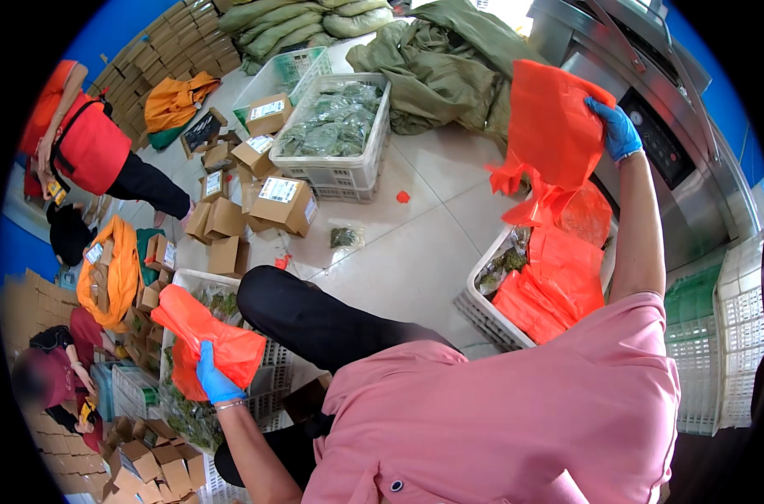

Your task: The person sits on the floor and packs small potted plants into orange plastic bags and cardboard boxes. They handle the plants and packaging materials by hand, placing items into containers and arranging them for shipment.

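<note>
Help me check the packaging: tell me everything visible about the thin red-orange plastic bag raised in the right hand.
The thin red-orange plastic bag looks plain and lightly creased, its upper part spread broad and almost flat. The blue-gloved right hand pinches its right edge. Lower down it crumples into ragged strips, above a white plastic crate. Whether it touches the red-orange bags piled there, or is open, I cannot tell.
</note>
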### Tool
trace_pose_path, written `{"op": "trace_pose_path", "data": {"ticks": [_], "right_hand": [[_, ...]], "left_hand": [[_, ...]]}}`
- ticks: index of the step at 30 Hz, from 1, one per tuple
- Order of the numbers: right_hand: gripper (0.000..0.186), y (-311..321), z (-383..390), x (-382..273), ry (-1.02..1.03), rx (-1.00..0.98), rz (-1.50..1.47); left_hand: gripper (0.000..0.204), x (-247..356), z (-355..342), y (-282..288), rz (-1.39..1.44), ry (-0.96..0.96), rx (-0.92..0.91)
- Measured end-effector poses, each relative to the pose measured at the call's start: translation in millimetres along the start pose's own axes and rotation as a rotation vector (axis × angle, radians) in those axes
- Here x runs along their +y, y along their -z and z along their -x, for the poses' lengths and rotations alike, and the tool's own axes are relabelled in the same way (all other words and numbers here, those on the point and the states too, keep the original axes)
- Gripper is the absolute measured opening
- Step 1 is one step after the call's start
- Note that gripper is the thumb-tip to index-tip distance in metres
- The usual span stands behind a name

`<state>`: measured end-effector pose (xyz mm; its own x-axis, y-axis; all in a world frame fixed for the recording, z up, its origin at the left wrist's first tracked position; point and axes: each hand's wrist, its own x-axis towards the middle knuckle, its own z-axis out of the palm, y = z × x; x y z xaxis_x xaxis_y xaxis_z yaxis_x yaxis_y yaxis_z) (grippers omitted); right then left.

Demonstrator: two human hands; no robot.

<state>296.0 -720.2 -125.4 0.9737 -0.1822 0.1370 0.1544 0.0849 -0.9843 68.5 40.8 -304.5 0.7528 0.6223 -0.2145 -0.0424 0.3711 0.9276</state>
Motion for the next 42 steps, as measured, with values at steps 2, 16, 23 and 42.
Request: {"op": "trace_pose_path", "data": {"ticks": [2,16,23,42], "right_hand": [[0.028,-31.0,-10.3,-8.0,0.037,-0.089,-0.022],[0.032,-257.5,-17.9,-70.2,0.090,-0.701,-0.193],[0.035,-364.9,3.3,-83.7,0.228,-0.827,-0.145],[0.012,-482.6,292.9,168.8,0.700,-1.679,0.950]], "left_hand": [[0.045,5.4,3.9,5.0,-0.007,-0.022,0.029],[0.044,10.3,18.9,40.8,0.024,-0.138,0.000],[0.040,31.9,54.6,57.2,0.065,-0.251,0.126],[0.042,5.4,81.6,102.0,0.186,-0.143,0.335]]}}
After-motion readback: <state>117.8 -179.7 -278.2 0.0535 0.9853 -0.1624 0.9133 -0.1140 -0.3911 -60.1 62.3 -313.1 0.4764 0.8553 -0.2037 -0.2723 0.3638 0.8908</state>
